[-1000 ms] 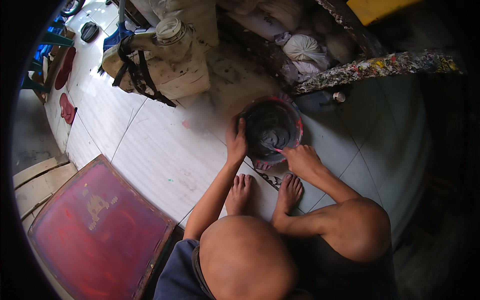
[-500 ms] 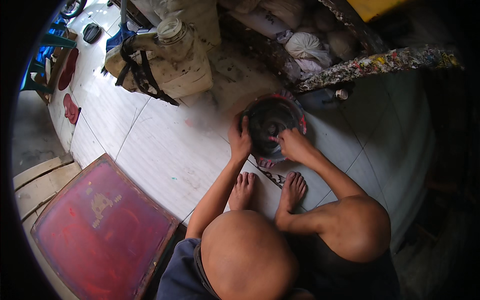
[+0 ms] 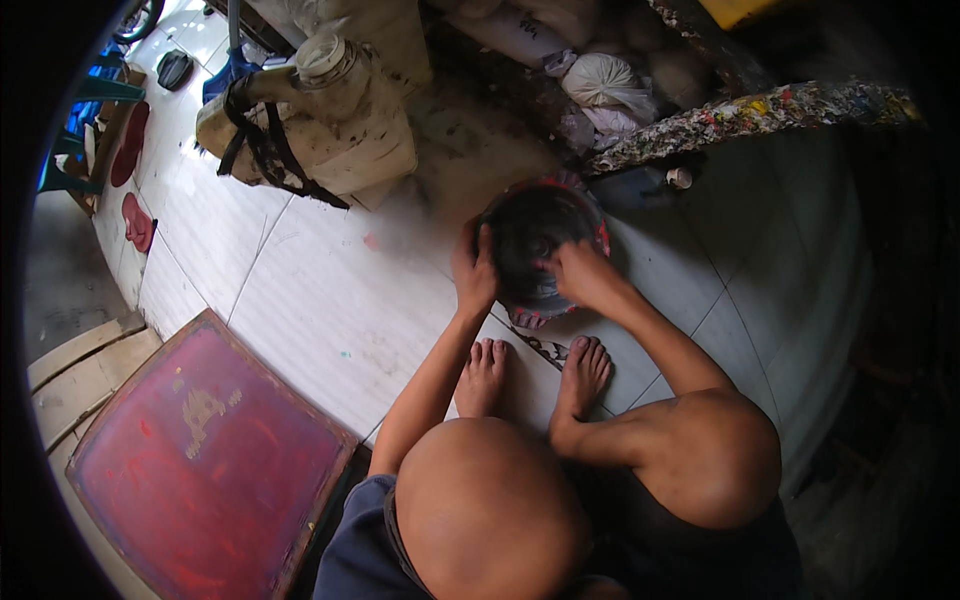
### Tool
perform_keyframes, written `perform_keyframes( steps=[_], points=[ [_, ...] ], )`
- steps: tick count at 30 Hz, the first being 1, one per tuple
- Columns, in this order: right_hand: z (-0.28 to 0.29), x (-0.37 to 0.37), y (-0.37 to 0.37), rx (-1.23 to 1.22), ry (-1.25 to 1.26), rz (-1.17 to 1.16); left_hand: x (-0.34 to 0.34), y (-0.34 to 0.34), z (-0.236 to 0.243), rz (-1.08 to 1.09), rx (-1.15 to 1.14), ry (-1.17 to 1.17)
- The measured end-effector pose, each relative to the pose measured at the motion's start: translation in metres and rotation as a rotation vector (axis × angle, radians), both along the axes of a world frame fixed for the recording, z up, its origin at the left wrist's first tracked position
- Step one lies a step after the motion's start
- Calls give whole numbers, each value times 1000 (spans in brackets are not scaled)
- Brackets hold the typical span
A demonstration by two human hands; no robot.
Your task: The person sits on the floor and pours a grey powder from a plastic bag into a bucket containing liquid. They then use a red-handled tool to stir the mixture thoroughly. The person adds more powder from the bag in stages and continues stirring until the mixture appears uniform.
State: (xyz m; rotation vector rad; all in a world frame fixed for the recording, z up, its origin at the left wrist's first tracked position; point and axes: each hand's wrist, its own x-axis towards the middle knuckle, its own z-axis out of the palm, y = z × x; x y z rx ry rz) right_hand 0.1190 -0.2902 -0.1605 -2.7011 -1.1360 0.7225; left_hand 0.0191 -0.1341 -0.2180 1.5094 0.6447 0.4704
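On the tiled floor in front of my feet stands a round dark tub (image 3: 528,307), its rim smeared with red and pink. Its inside looks dark and wet. My left hand (image 3: 474,268) grips the tub's left rim, thumb over the edge and fingers down the outer side. Over the right part of the tub, my right hand (image 3: 580,272) is closed, its fingers reaching inside. Some pink-red shows at its fingertips, but motion blur hides what it holds, if anything.
A stained plastic jerrycan (image 3: 350,130) with black straps stands beyond the tub, at left. A red printing-screen-like framed panel (image 3: 210,450) lies lower left. Tied white bags (image 3: 605,80) sit behind a paint-crusted beam (image 3: 760,115). Red sandals (image 3: 138,222) lie far left.
My right hand has shifted slightly up and left inside the tub. My left hand keeps its hold on the rim. The whole view has shifted a little.
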Motion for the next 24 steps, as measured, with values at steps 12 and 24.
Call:
perform_keyframes(
  steps=[12, 24],
  points=[
    [34, 31, -1, -88, -139, -18, 4, 3, 4, -2, -34, -10],
    [36, 22, -17, -355, -234, 309, 1, -3, 18, 66, -3, -19]
  ],
)
